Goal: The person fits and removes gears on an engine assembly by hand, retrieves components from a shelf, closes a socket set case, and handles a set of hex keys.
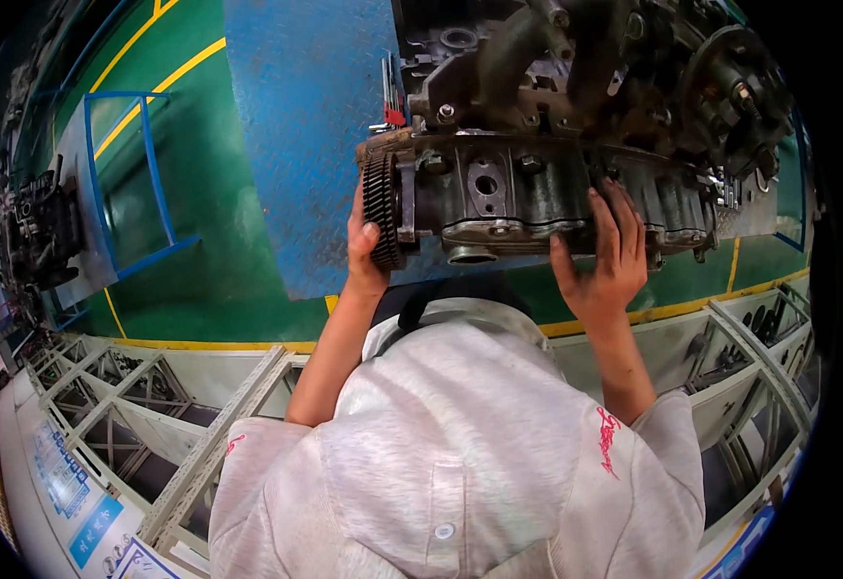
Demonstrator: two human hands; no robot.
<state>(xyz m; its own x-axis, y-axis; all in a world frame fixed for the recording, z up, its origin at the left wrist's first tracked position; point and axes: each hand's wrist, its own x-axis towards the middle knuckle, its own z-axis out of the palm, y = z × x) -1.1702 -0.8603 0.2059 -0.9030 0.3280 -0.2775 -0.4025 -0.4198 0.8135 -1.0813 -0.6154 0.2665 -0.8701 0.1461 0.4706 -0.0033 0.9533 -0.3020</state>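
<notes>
Engine casing [542,198], left fingers [357,207] clasping its toothed gear [381,207], right fingers [628,230] spread across its near side

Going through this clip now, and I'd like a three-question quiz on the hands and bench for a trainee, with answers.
1. Multiple choice: the left hand is at
A) the shirt button
B) the helical gear
C) the green floor

2. True or false: the right hand holds a screwdriver.

3. Fill in: the worktop under the engine is coloured ____.

Key: 1. B. 2. False; its fingers are spread against the engine. 3. Blue.
</notes>
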